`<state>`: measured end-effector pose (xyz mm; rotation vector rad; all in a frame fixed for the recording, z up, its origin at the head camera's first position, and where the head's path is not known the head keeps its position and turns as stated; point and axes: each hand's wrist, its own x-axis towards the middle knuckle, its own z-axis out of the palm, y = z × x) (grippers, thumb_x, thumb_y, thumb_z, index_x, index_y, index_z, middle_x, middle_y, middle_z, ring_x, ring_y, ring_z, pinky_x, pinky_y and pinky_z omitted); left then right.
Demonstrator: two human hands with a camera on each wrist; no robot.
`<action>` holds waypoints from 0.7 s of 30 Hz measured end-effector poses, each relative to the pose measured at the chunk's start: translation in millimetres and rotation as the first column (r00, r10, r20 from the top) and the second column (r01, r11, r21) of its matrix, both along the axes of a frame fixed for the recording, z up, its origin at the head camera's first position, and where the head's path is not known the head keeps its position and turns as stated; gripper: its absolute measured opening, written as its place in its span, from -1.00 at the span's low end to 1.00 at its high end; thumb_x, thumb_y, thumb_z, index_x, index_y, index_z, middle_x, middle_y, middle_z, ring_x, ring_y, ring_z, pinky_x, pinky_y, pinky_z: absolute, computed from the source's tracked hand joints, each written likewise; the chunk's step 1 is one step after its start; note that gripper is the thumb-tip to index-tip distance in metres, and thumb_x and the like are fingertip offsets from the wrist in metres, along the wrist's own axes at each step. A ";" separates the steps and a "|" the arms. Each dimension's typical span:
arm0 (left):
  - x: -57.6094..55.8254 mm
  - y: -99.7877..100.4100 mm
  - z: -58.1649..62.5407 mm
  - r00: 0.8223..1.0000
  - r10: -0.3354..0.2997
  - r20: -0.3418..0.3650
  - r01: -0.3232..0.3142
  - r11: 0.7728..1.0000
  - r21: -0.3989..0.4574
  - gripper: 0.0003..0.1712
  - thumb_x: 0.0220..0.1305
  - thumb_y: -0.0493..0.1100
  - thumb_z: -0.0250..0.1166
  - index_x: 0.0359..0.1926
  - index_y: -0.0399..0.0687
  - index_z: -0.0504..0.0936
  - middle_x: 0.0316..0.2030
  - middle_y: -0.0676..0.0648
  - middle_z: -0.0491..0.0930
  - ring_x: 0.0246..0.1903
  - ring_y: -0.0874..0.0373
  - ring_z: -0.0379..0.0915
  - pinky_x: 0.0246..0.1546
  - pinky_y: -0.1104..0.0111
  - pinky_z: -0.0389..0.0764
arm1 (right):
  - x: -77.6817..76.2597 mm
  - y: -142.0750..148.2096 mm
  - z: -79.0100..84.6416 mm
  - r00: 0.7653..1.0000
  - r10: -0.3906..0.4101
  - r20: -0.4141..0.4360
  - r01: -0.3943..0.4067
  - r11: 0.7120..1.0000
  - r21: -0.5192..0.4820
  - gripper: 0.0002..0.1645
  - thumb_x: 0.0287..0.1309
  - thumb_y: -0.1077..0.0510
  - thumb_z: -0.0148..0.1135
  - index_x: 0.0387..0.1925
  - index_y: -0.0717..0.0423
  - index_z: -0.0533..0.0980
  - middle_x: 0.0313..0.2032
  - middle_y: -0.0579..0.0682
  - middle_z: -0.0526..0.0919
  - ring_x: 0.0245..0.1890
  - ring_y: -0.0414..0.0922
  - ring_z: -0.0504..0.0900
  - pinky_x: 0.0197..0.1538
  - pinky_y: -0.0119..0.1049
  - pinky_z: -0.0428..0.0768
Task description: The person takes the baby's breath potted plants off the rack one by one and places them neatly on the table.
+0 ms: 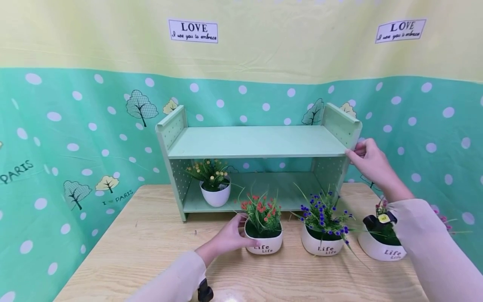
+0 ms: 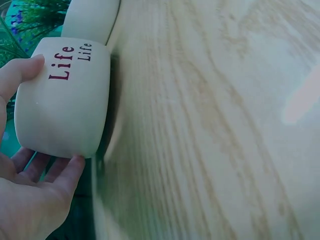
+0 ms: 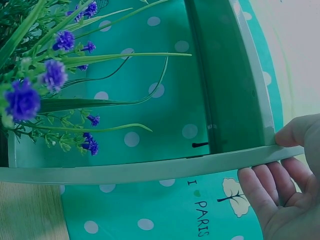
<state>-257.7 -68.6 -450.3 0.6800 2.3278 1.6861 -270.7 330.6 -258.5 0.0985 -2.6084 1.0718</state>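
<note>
My left hand grips a white flowerpot with red flowers, standing on the table in front of a green two-tier shelf. In the left wrist view the thumb lies on the front of this pot, near its "Life" lettering, and the other fingers are at its end. With the right hand I hold the shelf's right side panel at about the height of the upper board. The right wrist view has the thumb on one face of that panel and the fingers on the other.
A pot with yellow flowers stands on the lower shelf board, at the left. Right of the red-flowered pot are a pot with blue-purple flowers and one with pink flowers, partly behind my right sleeve. A patterned curtain hangs behind the table.
</note>
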 end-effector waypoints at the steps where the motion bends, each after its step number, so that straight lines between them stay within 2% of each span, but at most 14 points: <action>1: 0.3 0.1 -0.8 1.000 0.000 -0.002 0.000 1.000 -0.004 -0.10 -0.02 -0.18 0.60 0.28 -0.28 0.31 0.19 -0.21 0.42 0.23 -0.20 0.38 0.21 0.12 0.50 | -0.1 -0.1 -0.1 1.000 0.000 0.000 0.000 1.000 0.001 -0.20 0.46 -0.26 -0.07 0.23 0.39 0.12 0.10 0.34 0.38 0.07 0.21 0.46 -0.10 -0.19 0.53; 7: -1.1 1.7 -6.7 1.000 0.002 0.004 -0.002 0.999 -0.048 -0.06 -0.01 -0.11 0.62 0.31 -0.24 0.29 0.19 -0.20 0.42 0.24 -0.15 0.38 0.21 0.17 0.50 | -0.4 0.4 -0.3 1.000 0.000 -0.005 0.000 1.000 0.002 -0.21 0.46 -0.26 -0.06 0.23 0.39 0.12 0.09 0.32 0.38 0.07 0.20 0.46 -0.12 -0.23 0.52; 12: -0.4 2.7 -8.5 1.000 -0.007 0.015 0.008 0.999 -0.041 -0.02 0.01 -0.14 0.60 0.35 -0.27 0.23 0.21 -0.22 0.39 0.25 -0.16 0.35 0.21 0.11 0.49 | -0.6 0.2 -0.8 1.000 0.007 -0.009 -0.007 1.000 -0.005 -0.22 0.47 -0.25 -0.06 0.23 0.38 0.12 0.09 0.32 0.38 0.07 0.20 0.46 -0.12 -0.25 0.53; 17: 0.9 1.3 -4.4 0.999 -0.020 0.035 0.021 0.999 -0.026 0.02 0.02 -0.17 0.60 0.38 -0.30 0.19 0.25 -0.24 0.35 0.28 -0.20 0.30 0.23 0.06 0.46 | -0.1 0.4 -1.2 1.000 0.007 -0.009 -0.007 1.000 -0.008 -0.22 0.46 -0.25 -0.07 0.23 0.38 0.12 0.09 0.31 0.38 0.08 0.20 0.45 -0.07 -0.15 0.52; 21: 0.0 -3.2 0.3 0.998 -0.026 0.054 0.028 0.999 -0.029 0.04 0.04 -0.12 0.59 0.40 -0.26 0.16 0.30 -0.25 0.30 0.32 -0.23 0.25 0.26 0.04 0.44 | -0.4 0.3 -1.5 1.000 0.006 -0.011 -0.006 1.000 -0.006 -0.24 0.48 -0.23 -0.06 0.23 0.39 0.12 0.08 0.32 0.38 0.07 0.20 0.46 -0.09 -0.17 0.53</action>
